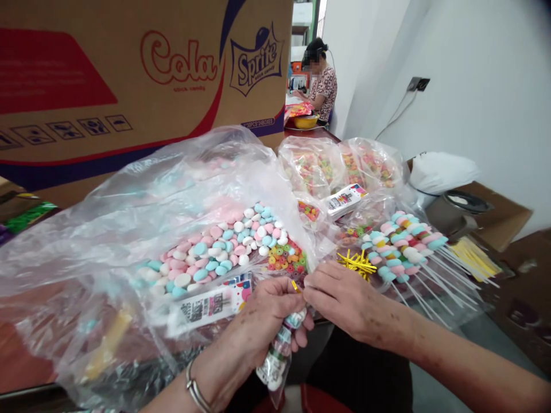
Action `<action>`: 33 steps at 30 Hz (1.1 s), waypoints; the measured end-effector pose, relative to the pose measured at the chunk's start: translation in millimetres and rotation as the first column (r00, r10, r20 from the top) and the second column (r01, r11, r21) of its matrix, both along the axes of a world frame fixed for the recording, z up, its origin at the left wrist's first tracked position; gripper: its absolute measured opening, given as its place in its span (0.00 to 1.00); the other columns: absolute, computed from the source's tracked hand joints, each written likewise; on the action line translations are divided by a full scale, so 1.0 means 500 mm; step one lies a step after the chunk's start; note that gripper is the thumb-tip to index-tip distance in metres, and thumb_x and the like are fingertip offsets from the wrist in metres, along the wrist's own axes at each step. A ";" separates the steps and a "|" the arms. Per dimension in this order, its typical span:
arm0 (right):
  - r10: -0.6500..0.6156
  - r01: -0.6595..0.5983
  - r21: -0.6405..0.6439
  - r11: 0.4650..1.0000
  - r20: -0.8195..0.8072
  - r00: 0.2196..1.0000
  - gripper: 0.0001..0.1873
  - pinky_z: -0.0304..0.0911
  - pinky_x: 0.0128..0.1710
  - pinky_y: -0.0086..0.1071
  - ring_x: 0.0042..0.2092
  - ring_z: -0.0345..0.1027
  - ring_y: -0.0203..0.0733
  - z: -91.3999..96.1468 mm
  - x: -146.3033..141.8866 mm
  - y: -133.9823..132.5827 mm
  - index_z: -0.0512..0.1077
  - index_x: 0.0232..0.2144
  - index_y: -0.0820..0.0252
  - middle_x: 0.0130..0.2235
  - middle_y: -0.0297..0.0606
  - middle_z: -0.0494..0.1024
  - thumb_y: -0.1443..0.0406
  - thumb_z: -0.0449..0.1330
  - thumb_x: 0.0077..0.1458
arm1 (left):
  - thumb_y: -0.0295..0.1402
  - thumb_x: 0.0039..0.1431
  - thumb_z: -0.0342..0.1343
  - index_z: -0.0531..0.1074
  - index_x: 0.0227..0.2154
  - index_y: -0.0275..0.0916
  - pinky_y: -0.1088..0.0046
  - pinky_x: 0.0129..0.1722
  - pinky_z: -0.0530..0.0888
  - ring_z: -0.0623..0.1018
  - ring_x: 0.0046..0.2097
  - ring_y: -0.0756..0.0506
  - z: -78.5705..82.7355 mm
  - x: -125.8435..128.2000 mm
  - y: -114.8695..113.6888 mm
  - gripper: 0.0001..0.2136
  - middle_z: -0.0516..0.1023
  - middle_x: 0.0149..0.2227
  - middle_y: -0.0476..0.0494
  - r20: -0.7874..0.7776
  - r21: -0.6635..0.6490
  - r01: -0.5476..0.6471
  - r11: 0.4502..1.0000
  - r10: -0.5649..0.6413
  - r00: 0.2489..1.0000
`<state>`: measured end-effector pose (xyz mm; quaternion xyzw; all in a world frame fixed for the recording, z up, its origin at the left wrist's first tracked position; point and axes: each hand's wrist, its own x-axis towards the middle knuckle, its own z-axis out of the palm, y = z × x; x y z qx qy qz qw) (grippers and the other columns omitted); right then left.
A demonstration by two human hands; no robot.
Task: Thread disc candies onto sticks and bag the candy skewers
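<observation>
My left hand (267, 307) is closed around a clear-wrapped marshmallow candy skewer (279, 350), which slants down toward my lap. A short gold twist tie (295, 286) sticks up at the wrapper's neck, beside my left thumb. Against that same neck, my right hand (340, 295) pinches with its fingertips, and the rest of the tie is hidden under the fingers. Loose gold twist ties (357, 264) lie in a small heap just beyond my right hand. Farther right is a pile of marshmallow skewers (402, 244) on white sticks.
A big plastic bag spills pastel marshmallows (215, 252) and gummy rings (286, 261). Printed cards (210, 307) lie in front, more cards (346, 199) behind. A large carton (172, 115) stands at the back left. Another person (322, 86) sits in the background.
</observation>
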<state>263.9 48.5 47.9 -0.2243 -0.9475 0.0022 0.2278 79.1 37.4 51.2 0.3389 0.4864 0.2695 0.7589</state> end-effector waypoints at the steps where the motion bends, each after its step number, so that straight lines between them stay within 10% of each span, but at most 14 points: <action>1: 0.001 0.000 -0.050 0.999 0.017 1.000 0.17 0.61 0.38 0.37 0.36 0.60 0.42 0.003 0.001 0.000 0.72 0.35 0.67 0.35 0.44 0.73 0.71 0.44 0.66 | 0.30 0.47 0.58 0.70 0.26 0.36 0.84 0.11 0.64 0.73 0.16 0.52 0.001 -0.004 0.001 0.04 0.77 0.21 0.46 -0.003 -0.006 0.060 0.998 -0.060 0.998; 7: 0.195 -0.180 -0.129 0.975 0.114 0.974 0.15 0.61 0.43 0.37 0.43 0.63 0.42 0.035 0.005 -0.007 0.70 0.47 0.63 0.50 0.46 0.74 0.70 0.46 0.66 | 0.28 0.40 0.57 0.76 0.18 0.31 0.84 0.11 0.66 0.72 0.15 0.52 -0.007 -0.023 0.007 0.05 0.74 0.16 0.45 -0.064 -0.059 0.381 0.922 -0.385 0.921; 13: 0.274 -0.242 -0.207 0.948 0.143 0.951 0.11 0.58 0.36 0.35 0.37 0.60 0.40 0.049 -0.002 -0.012 0.68 0.47 0.59 0.40 0.36 0.74 0.68 0.48 0.66 | 0.26 0.36 0.61 0.75 0.21 0.33 0.82 0.11 0.68 0.74 0.16 0.51 -0.005 -0.040 0.016 0.04 0.78 0.20 0.45 0.097 -0.165 0.467 0.869 -0.457 0.884; 18: 0.166 -0.183 0.063 0.981 0.218 0.962 0.13 0.55 0.34 0.39 0.36 0.60 0.45 0.042 -0.020 -0.027 0.71 0.39 0.64 0.37 0.41 0.72 0.68 0.46 0.65 | 0.24 0.37 0.59 0.73 0.24 0.35 0.82 0.12 0.67 0.72 0.17 0.52 0.021 -0.042 0.010 0.06 0.75 0.19 0.49 -0.076 -0.113 0.379 0.918 -0.388 0.918; 21: -0.053 0.004 0.273 0.962 0.174 0.983 0.13 0.53 0.32 0.40 0.34 0.60 0.46 0.028 -0.043 -0.029 0.71 0.40 0.69 0.34 0.45 0.72 0.72 0.46 0.62 | 0.25 0.44 0.57 0.70 0.26 0.38 0.78 0.16 0.67 0.73 0.19 0.50 0.037 -0.034 0.010 0.04 0.74 0.20 0.51 -0.414 0.154 0.319 0.935 -0.232 0.880; 23: -0.238 0.203 0.342 0.917 0.063 0.969 0.12 0.52 0.30 0.38 0.31 0.59 0.45 0.019 -0.064 -0.017 0.71 0.36 0.68 0.30 0.43 0.70 0.74 0.47 0.61 | 0.25 0.51 0.53 0.70 0.26 0.38 0.72 0.22 0.70 0.74 0.23 0.47 0.043 -0.027 0.012 0.03 0.74 0.22 0.48 -0.660 0.492 0.357 0.794 0.073 0.748; 26: -0.401 0.435 0.262 0.862 -0.174 0.899 0.12 0.52 0.29 0.36 0.30 0.58 0.44 0.016 -0.095 0.022 0.68 0.29 0.63 0.26 0.40 0.67 0.73 0.48 0.61 | 0.22 0.58 0.49 0.71 0.33 0.37 0.63 0.37 0.73 0.76 0.36 0.42 0.047 -0.020 0.002 0.08 0.76 0.32 0.40 -0.504 0.860 0.416 0.296 0.623 0.598; 28: -0.447 0.510 0.120 0.852 -0.342 0.827 0.12 0.54 0.30 0.35 0.31 0.60 0.43 0.022 -0.114 0.046 0.67 0.28 0.61 0.26 0.38 0.68 0.71 0.48 0.62 | 0.21 0.57 0.52 0.71 0.39 0.38 0.61 0.44 0.71 0.75 0.42 0.40 0.048 -0.020 -0.021 0.09 0.77 0.38 0.38 -0.268 0.933 0.357 0.033 0.727 0.632; 29: -0.460 0.524 0.046 0.850 -0.419 0.783 0.12 0.56 0.31 0.34 0.32 0.61 0.42 0.028 -0.123 0.054 0.66 0.28 0.60 0.27 0.38 0.68 0.70 0.48 0.63 | 0.22 0.56 0.55 0.71 0.39 0.39 0.63 0.44 0.70 0.74 0.42 0.41 0.046 -0.020 -0.036 0.09 0.77 0.38 0.39 -0.218 0.951 0.308 -0.002 0.701 0.679; 31: -0.456 0.500 -0.075 0.863 -0.540 0.707 0.10 0.58 0.34 0.33 0.33 0.63 0.40 0.040 -0.142 0.053 0.66 0.31 0.59 0.29 0.36 0.69 0.69 0.48 0.62 | 0.28 0.60 0.54 0.72 0.32 0.41 0.68 0.36 0.70 0.73 0.32 0.45 0.040 -0.024 -0.062 0.03 0.75 0.28 0.45 -0.247 0.967 0.176 0.184 0.507 0.826; 33: -0.415 0.412 -0.152 0.898 -0.601 0.683 0.08 0.59 0.35 0.32 0.33 0.63 0.38 0.050 -0.163 0.031 0.65 0.31 0.58 0.29 0.35 0.69 0.70 0.48 0.61 | 0.41 0.66 0.46 0.72 0.25 0.41 0.69 0.30 0.69 0.72 0.27 0.45 0.036 -0.032 -0.071 0.17 0.74 0.23 0.45 -0.229 0.817 -0.004 0.577 0.330 0.916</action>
